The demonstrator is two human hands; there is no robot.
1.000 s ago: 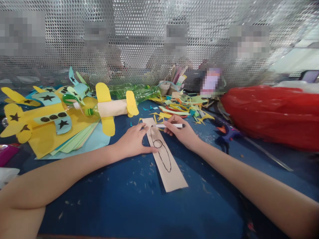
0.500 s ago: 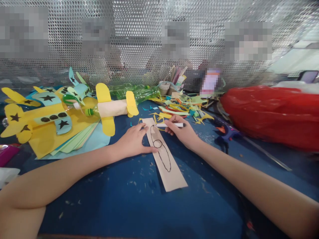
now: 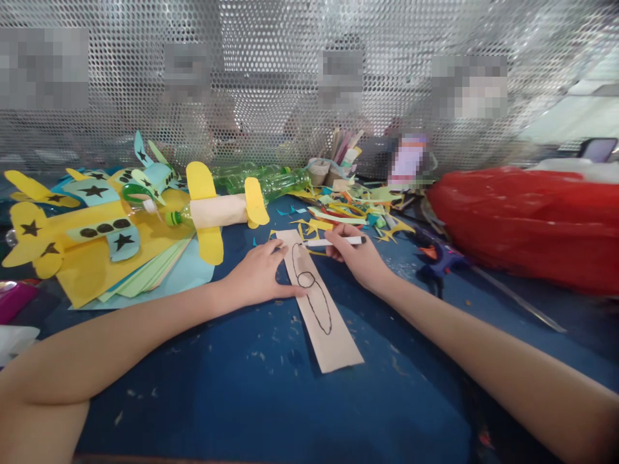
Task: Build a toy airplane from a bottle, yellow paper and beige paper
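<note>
A marker (image 3: 316, 243) is grasped by the right hand (image 3: 356, 256); the paper (image 3: 318, 303) is touched at ten o'clock by the unclenched left hand (image 3: 254, 274).

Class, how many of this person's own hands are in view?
2: the left hand on the left edge of the paper strip, and the right hand holding a marker near the strip's far end.
</note>
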